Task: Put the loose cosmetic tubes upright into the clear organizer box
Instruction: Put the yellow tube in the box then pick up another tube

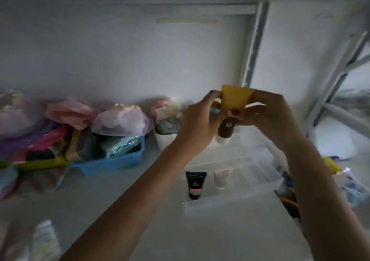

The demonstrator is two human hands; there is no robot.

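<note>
Both hands are raised above the clear organizer box [258,172]. My left hand [198,124] and my right hand [268,116] pinch a yellow tube [235,98] between them, crimped end up. Just below it hangs a brown tube [226,128] with a white cap pointing down, held by the fingers of my right hand. A black tube [194,184] and a pale pink tube [221,178] stand cap-down at the near side of the organizer. The picture is blurred.
A blue basket [120,160] full of bags and packets sits on the shelf at left, with a white cup [165,138] of items beside it. A white bottle [45,238] lies at lower left. Metal shelf posts [254,46] rise at right.
</note>
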